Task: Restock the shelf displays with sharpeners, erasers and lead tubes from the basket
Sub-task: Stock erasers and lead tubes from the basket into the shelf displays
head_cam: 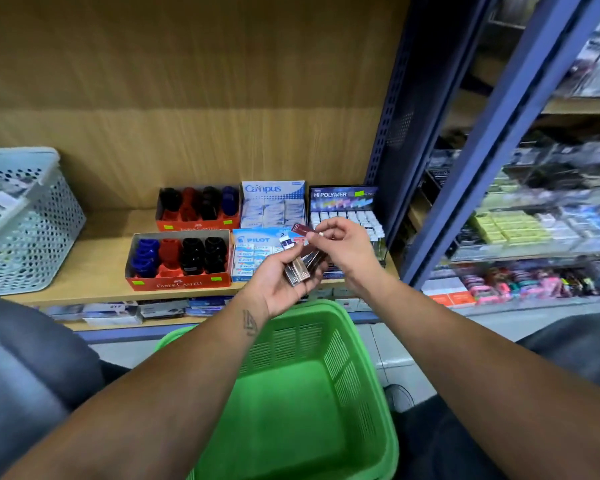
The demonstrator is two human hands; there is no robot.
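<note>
My left hand (284, 282) grips a bundle of lead tubes (300, 268), my right hand (343, 244) pinches one tube (303, 229) above it; I should seat it upright in the Hi-Polymer display (347, 211) just beyond.

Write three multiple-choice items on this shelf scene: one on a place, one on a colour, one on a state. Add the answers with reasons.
1. Where does the Hi-Polymer box stand?
A. Right end of the shelf
B. Inside the white basket
C. On the floor

2. What colour is the basket under the hands?
A. Blue
B. Green
C. Red

3. What is the left hand doing?
A. Hanging empty
B. Pressing the shelf
C. Holding a bunch of lead tubes

Answers: 1 A, it sits beside the blue post; 2 B, its walls and floor are bright green; 3 C, its fingers curl round several tubes while the right hand pinches one tube.
</note>
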